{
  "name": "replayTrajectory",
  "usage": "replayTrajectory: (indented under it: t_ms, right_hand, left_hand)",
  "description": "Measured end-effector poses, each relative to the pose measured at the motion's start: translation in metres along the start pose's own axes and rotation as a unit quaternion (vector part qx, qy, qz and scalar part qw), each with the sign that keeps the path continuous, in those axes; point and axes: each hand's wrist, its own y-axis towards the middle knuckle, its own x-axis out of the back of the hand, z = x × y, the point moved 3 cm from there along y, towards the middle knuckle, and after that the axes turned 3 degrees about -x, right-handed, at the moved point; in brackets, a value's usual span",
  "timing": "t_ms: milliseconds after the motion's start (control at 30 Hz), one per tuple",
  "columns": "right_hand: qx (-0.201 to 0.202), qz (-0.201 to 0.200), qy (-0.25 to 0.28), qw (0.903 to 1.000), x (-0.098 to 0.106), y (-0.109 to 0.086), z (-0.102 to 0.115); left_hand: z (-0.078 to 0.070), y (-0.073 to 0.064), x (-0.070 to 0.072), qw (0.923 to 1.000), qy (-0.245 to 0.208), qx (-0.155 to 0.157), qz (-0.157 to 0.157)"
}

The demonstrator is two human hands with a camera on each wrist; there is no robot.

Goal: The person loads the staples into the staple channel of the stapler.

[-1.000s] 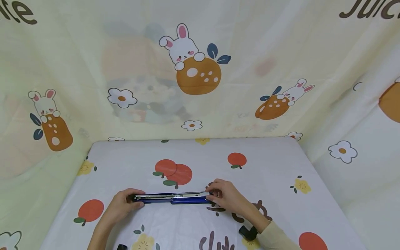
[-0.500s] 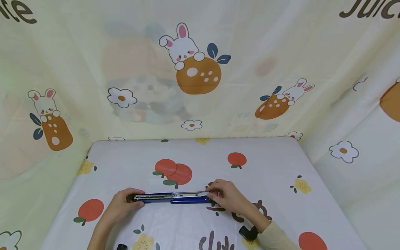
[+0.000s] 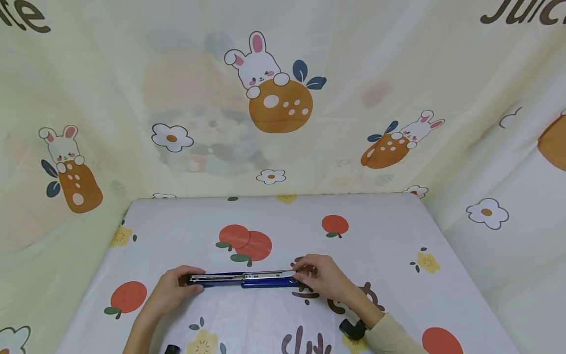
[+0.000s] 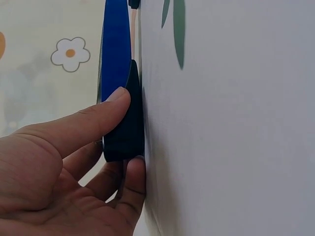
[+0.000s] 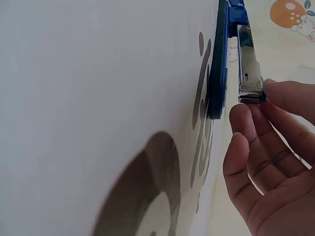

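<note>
A blue stapler (image 3: pixel 270 283) lies unfolded lengthwise on the patterned cloth, its silver metal channel facing up. My left hand (image 3: pixel 170 291) grips the stapler's left end. In the left wrist view, the left thumb (image 4: pixel 117 101) presses on the blue body by its black end piece (image 4: pixel 125 140), with fingers behind and under it. At the other end, my right hand (image 3: pixel 326 279) pinches the tip of the metal magazine (image 5: pixel 250 73). The right wrist view shows this magazine standing apart from the blue and dark base (image 5: pixel 217 83). Part of the right fingers' contact is hidden.
The table is covered by a white cloth (image 3: pixel 376 236) printed with fruit and flowers. A printed curtain (image 3: pixel 199 88) encloses the back and sides. A dark object (image 3: pixel 353 329) sits by the right wrist, and another dark object (image 3: pixel 172 349) shows at the bottom edge.
My right fingertips have shifted very slightly right at the magazine's tip. The left hand and the stapler look the same.
</note>
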Motion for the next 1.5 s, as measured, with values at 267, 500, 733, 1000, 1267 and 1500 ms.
replayTrajectory:
  t_ms: [267,500,733,1000,1267,1500]
  right_hand:
    - [-0.002,-0.001,-0.009,1.0000,0.0004,-0.0004,0.0000]
    - [-0.002,-0.007,-0.006,1.0000,0.0001,-0.0003,-0.0017]
    - [-0.021,-0.006,0.003,0.9998,0.0007,-0.0006,-0.0036]
    - [-0.025,-0.004,0.007,0.9996,0.0004,0.0003,-0.0045]
    - [-0.048,-0.001,0.015,0.9987,0.0005,0.0004,-0.0056]
    - [-0.073,0.006,0.024,0.9970,0.0013,0.0003,-0.0060]
  left_hand:
    - [-0.0010,-0.0002,0.0006,1.0000,-0.001,0.000,0.000]
    - [-0.0013,-0.0007,0.0005,1.0000,-0.004,0.004,-0.003]
    - [0.0001,0.0006,-0.0007,0.9999,-0.006,0.007,-0.004]
    - [-0.0008,-0.0007,0.0005,0.9999,-0.013,0.004,-0.005]
    - [-0.0035,-0.0028,0.0021,0.9998,-0.018,0.000,-0.005]
    - [-0.0027,-0.0019,0.0014,0.9999,-0.013,0.006,-0.006]
